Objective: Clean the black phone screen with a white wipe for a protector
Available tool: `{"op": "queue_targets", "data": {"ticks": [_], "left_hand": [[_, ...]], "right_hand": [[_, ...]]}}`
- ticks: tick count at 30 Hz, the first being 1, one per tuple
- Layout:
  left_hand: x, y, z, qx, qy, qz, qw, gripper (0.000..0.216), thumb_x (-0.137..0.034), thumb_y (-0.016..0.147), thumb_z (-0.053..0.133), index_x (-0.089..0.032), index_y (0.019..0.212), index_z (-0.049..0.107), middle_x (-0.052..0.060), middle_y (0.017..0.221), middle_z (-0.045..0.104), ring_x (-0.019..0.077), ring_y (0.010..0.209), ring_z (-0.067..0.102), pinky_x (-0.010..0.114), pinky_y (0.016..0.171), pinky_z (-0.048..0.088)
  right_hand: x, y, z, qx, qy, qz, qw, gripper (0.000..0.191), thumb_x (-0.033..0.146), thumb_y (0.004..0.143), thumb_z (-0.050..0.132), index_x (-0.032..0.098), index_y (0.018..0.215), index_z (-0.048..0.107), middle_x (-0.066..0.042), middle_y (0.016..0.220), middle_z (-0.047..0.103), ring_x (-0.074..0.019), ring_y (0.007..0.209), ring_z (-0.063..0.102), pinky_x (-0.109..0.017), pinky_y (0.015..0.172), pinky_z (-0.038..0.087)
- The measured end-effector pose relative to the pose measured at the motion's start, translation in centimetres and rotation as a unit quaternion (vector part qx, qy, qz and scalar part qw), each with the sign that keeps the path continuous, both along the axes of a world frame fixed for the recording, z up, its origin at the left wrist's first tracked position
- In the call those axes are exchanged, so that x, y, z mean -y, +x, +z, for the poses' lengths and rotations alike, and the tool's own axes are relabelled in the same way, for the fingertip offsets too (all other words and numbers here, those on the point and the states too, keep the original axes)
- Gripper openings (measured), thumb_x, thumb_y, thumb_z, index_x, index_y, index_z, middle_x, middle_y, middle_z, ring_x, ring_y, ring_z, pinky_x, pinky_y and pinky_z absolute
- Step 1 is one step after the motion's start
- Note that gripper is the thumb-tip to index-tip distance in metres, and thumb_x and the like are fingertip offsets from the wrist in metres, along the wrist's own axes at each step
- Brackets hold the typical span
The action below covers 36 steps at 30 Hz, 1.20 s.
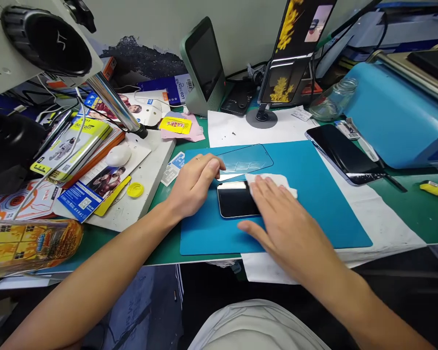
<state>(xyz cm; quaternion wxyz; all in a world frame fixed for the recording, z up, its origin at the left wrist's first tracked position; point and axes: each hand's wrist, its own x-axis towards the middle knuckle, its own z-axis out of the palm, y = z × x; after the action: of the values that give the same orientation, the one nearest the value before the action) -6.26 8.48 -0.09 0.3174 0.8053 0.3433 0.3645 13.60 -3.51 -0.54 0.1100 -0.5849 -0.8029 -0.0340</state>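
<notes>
A dark phone (237, 199) lies face up on the blue mat (314, 214). My right hand (281, 214) rests flat over its right part, fingers together and thumb apart, pressing on a white wipe (290, 187) that shows past the fingertips. Beside the phone's upper left corner is my left hand (197, 182), its fingers curled and closed; whatever may be inside them is hidden. Just behind both hands lies a clear screen protector (248, 158) with a dark outline, partly covered by the left fingers.
Another phone (346, 153) lies at the right, near a blue machine (397, 116) and a glass jar (334, 99). A phone stand (262, 118) and green-framed display (204, 63) stand behind. At left are a microscope-like device (47, 43), stacked boxes (69, 150) and a bottle (32, 243).
</notes>
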Motion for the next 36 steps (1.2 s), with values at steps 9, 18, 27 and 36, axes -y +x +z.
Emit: {"op": "queue_targets", "data": {"ticks": [9, 18, 27, 36], "left_hand": [[0.0, 0.1, -0.2, 0.011, -0.011, -0.005, 1.0, 0.049, -0.047, 0.109, 0.028, -0.021, 0.093, 0.066, 0.004, 0.081, 0.065, 0.019, 0.08, 0.058, 0.037, 0.079, 0.045], [0.0, -0.1, 0.0, 0.006, -0.002, 0.005, 1.0, 0.053, -0.05, 0.109, 0.025, -0.021, 0.093, 0.066, 0.005, 0.083, 0.067, 0.0193, 0.08, 0.061, 0.037, 0.081, 0.049], [0.0, 0.0, 0.0, 0.025, -0.003, 0.021, 0.999, 0.055, -0.054, 0.108, 0.023, -0.022, 0.094, 0.065, 0.006, 0.087, 0.068, 0.02, 0.085, 0.063, 0.037, 0.084, 0.052], [0.1, -0.1, 0.0, 0.008, -0.013, 0.023, 1.0, 0.057, -0.056, 0.107, 0.022, -0.022, 0.096, 0.066, 0.008, 0.088, 0.069, 0.0211, 0.086, 0.065, 0.039, 0.083, 0.053]], "right_hand": [[1.8, -0.3, 1.6, -0.04, -0.029, 0.072, 0.996, 0.067, 0.059, 0.103, 0.033, 0.01, 0.142, 0.057, -0.015, 0.147, 0.059, -0.0285, 0.138, 0.054, -0.048, 0.114, 0.045], [1.5, 1.9, 0.3, 0.008, -0.006, 0.01, 1.0, 0.073, 0.061, 0.103, 0.03, 0.006, 0.149, 0.048, -0.019, 0.154, 0.05, -0.0345, 0.143, 0.047, -0.058, 0.114, 0.041], [-1.0, -4.5, 1.1, 0.01, -0.018, 0.048, 0.999, 0.102, 0.079, 0.091, 0.031, -0.004, 0.148, 0.046, -0.03, 0.153, 0.046, -0.0425, 0.146, 0.04, -0.058, 0.118, 0.035], [1.3, -3.3, 1.3, 0.006, -0.037, 0.113, 0.993, 0.065, 0.052, 0.106, 0.031, 0.008, 0.149, 0.048, -0.015, 0.158, 0.045, -0.0304, 0.147, 0.042, -0.053, 0.116, 0.041]]}}
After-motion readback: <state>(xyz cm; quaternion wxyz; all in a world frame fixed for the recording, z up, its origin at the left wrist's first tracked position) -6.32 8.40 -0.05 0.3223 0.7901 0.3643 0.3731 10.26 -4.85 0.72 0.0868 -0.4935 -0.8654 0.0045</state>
